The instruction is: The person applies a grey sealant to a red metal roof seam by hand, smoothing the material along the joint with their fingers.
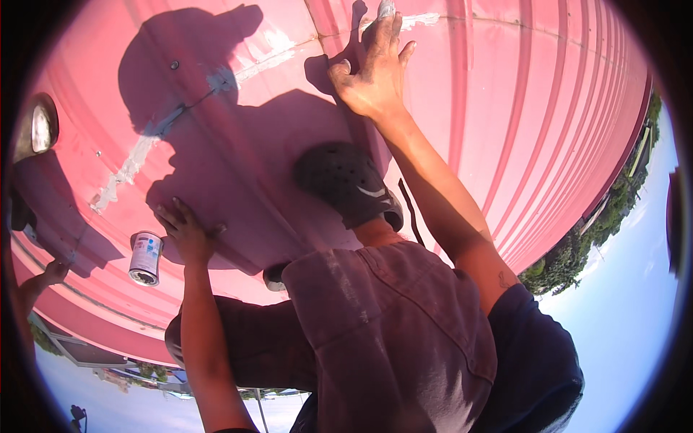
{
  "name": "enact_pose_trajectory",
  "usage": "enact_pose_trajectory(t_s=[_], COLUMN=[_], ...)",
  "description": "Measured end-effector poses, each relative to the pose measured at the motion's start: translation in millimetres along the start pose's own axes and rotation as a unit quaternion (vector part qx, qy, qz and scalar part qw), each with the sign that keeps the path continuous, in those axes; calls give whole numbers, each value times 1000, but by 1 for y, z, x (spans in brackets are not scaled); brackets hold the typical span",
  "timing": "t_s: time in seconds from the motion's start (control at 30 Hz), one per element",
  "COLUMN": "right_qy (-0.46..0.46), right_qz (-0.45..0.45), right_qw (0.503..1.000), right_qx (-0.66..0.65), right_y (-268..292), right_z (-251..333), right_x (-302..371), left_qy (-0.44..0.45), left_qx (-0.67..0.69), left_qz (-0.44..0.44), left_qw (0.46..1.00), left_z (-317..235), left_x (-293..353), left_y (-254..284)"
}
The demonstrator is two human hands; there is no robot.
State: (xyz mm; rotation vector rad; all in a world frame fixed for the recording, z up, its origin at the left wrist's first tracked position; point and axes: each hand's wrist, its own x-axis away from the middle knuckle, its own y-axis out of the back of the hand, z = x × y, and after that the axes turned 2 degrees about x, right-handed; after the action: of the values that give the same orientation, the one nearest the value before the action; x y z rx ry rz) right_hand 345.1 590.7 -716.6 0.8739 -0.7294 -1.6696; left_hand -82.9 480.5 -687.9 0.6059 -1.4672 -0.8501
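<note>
My right hand (372,76) reaches far up the pink ribbed metal sheeting (498,108) with its fingers spread. Pale grey paste (386,9) coats a fingertip beside a seam, where a whitish smeared strip (128,169) runs in patches. Palm down on the sheeting, my left hand (189,234) lies in shadow with its fingers apart, holding nothing. Close to its left stands a small paint-type can (146,256) with a white, blue and red label; dark residue marks its lower rim.
My dark clog (346,184) rests on the sheeting between my arms. At the far left are another person's hand (50,278) and a rounded object with a shiny pale face (43,128). Raised ribs and a screw head (174,65) stand up; the sheeting's edge (613,180) curves past trees.
</note>
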Motion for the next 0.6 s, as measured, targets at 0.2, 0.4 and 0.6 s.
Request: enact_pose_trajectory(t_s=[0.2, 0.4, 0.6], right_qy=[12, -127, -125], right_qz=[-8, -49, 8], right_qw=[999, 991, 990], right_qx=[-38, 9, 66], right_y=[6, 58, 61], right_z=[-9, -51, -52], right_x=[-9, -40, -37], left_qy=[22, 36, 44], left_qx=[-12, -27, -10], left_qz=[29, 49, 53], left_qw=[999, 998, 998], left_z=[-6, -8, -9], left_x=[-3, 0, 0], left_y=[6, 10, 11])
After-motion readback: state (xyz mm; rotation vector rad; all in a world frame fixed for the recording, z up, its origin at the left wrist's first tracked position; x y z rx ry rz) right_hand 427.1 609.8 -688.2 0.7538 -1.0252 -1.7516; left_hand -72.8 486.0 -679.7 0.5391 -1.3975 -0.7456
